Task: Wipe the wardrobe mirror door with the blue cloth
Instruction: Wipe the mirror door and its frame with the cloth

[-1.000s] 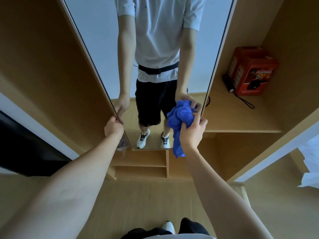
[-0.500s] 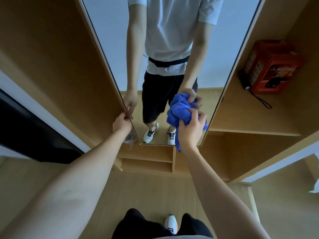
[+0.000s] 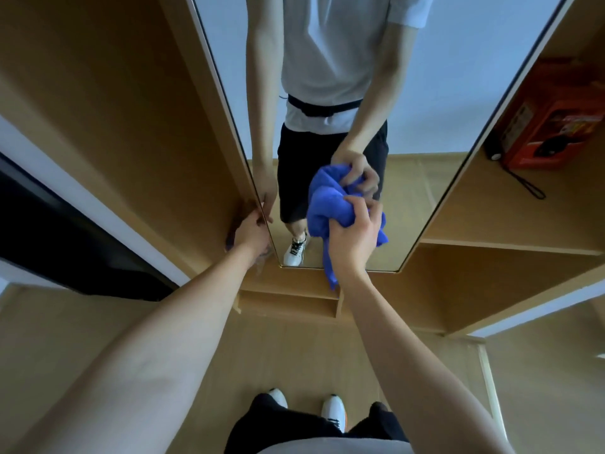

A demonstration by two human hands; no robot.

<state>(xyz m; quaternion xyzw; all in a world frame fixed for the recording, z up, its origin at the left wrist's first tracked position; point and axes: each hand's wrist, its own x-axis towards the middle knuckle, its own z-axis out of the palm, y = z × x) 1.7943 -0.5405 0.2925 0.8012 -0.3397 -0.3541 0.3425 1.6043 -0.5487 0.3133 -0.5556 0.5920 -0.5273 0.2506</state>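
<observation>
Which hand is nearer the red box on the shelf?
Right. The right hand holds the blue cloth against the mirror, nearer the red box; the left hand grips the mirror's far edge.

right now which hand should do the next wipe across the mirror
The right hand: it already grips the bunched blue cloth against the lower part of the mirror. The left hand is busy holding the door's left edge.
</observation>
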